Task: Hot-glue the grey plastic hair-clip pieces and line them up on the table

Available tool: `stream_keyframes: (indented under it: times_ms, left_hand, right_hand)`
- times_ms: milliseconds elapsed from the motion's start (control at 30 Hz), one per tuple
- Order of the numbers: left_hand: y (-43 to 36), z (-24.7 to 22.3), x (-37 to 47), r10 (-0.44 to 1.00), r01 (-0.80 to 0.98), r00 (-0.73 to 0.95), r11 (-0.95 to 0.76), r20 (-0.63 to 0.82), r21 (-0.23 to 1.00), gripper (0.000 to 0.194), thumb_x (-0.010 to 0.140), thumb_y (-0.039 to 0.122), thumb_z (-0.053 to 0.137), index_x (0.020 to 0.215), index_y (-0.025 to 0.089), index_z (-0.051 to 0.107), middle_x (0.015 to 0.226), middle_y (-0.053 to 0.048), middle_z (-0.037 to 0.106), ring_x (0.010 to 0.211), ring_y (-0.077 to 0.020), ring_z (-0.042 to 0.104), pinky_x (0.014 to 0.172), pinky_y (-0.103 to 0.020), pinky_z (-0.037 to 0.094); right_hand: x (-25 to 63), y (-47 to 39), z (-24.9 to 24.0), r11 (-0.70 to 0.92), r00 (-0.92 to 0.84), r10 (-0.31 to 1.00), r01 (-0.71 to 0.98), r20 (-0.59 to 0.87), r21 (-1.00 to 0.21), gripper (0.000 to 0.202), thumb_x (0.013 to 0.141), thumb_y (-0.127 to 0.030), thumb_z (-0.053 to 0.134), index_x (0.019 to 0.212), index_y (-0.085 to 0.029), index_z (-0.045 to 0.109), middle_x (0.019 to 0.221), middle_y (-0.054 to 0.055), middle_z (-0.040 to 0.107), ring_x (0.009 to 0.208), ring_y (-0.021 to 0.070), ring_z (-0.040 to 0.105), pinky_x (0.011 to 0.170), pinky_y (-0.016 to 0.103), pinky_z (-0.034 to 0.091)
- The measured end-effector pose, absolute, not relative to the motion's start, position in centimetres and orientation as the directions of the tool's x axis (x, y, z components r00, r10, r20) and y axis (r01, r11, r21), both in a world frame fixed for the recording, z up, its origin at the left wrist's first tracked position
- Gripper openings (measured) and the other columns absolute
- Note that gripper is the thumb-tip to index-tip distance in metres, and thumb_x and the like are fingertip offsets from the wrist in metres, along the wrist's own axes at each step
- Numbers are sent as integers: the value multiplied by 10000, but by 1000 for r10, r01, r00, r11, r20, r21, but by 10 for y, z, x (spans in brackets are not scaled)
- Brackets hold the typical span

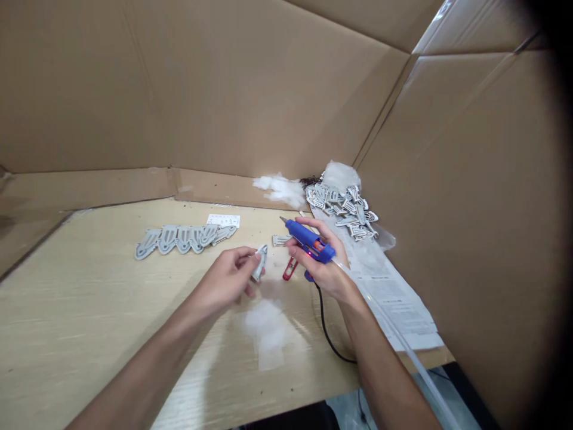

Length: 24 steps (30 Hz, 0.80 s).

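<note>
Between the thumb and fingers of my left hand (233, 272) is a small grey slotted piece (260, 263), tilted on its edge. My right hand (329, 263) grips a blue glue gun (308, 239), its nozzle pointing up and left. A long clear glue stick (394, 325) trails from the gun's rear over my forearm. Under the right hand lies a red-handled tool (290, 269), partly hidden. Another grey piece (280, 240) rests flat just behind the gun. White fluffy filling (267, 328) lies on the table between my forearms.
Several overlapping grey pieces (183, 237) form a row at left, by a white printed card (224, 220). A pile of grey pieces (344, 209) sits on paper sheets (380, 292) at right. More white filling (282, 189) lies behind. Cardboard walls (224, 89) enclose the table; a black cable (329, 334) hangs down.
</note>
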<state>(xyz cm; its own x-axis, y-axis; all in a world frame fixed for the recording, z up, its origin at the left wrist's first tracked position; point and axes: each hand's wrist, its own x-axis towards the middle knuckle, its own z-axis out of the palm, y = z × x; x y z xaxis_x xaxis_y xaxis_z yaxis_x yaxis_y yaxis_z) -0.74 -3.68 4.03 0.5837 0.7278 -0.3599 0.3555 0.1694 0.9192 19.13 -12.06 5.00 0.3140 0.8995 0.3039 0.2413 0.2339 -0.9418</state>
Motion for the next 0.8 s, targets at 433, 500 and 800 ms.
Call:
stream_keyframes:
  times_ms: [433,500,800]
  left_hand:
    - [-38,42,-2,559,-13,779,466,-283,885,293,879,355,618,927,91,734,905,-149,775,751,-154,707,656,-266,602]
    - [-38,43,-2,555,-7,780,470,-289,883,298,870,347,618,953,91,745,933,-153,780,748,-151,702,652,-268,594]
    - [-39,44,-1,558,-12,777,476,-291,879,271,822,305,662,947,78,742,944,-147,777,744,-139,698,666,-252,595]
  right_hand:
    - [175,-127,36,244,188,925,370,329,-896,496,947,-332,780,1410,-296,605,1030,40,762,850,191,750,781,344,620]
    - [174,-127,35,241,198,919,401,340,-884,490,949,-316,771,1410,-302,608,1038,34,767,853,185,751,796,337,613]
    - [171,-127,33,239,232,898,458,374,-857,489,951,-330,757,1415,-300,608,1020,30,763,812,172,739,777,314,603]
